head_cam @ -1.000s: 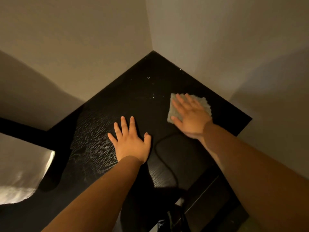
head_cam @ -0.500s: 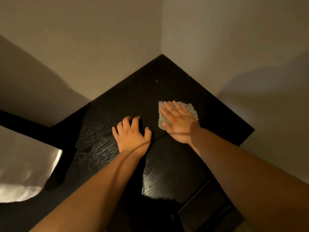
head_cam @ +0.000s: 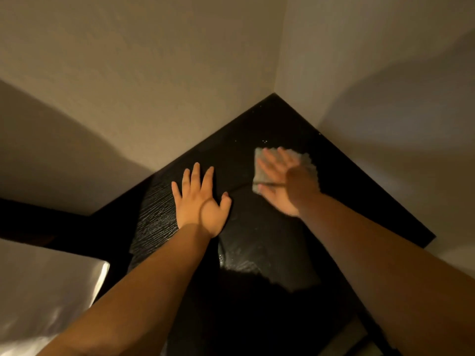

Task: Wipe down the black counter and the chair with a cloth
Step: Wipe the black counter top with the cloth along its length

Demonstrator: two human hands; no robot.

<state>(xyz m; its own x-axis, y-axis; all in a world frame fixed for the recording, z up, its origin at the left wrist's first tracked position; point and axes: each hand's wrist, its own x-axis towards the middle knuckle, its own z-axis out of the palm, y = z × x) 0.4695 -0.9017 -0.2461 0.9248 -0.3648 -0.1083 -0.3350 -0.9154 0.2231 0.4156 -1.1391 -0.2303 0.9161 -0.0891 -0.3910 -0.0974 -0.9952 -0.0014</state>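
The black wood-grain counter (head_cam: pixel 257 140) fills a corner between two light walls. My right hand (head_cam: pixel 285 181) presses flat on a folded grey cloth (head_cam: pixel 305 164) lying on the counter toward the far corner, fingers straight and blurred by motion. My left hand (head_cam: pixel 199 201) rests flat on the counter to the left of the cloth, fingers spread. White specks (head_cam: pixel 264 142) dot the surface just beyond the cloth. No chair can be made out.
Two walls (head_cam: pixel 154 86) close the counter at the back and right. A pale shiny object (head_cam: pixel 46 291) sits at the lower left beside the counter. The counter's right edge (head_cam: pixel 434 237) ends at the right wall.
My right hand has pushed the cloth away from me toward the far corner. My left hand's fingers, curled half a second ago, are straight and spread again.
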